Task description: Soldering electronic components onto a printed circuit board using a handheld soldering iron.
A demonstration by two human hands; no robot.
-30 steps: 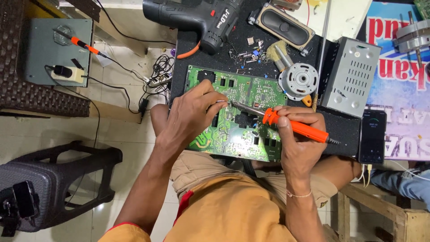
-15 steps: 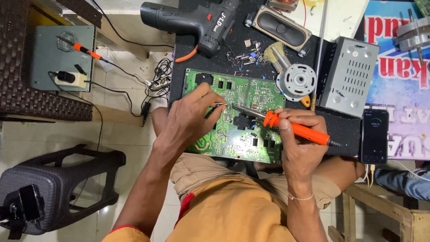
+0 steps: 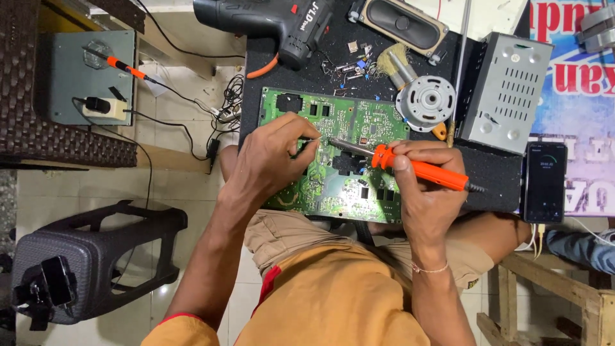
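The green rectangular circuit board (image 3: 333, 160) lies at the near edge of the black surface (image 3: 500, 179), partly over the person's lap. The right hand (image 3: 426, 192) has its grip clamped on the orange-handled soldering iron (image 3: 410, 168), tip down on the board's middle. The left hand (image 3: 272, 163) pinches a thin wire beside that tip. Risk: fingers sit near the hot tip; a slip could burn them or bridge neighbouring joints.

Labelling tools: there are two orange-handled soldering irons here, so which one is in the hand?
The soldering iron over the green circuit board, gripped by the right hand; the other iron lies untouched far left.
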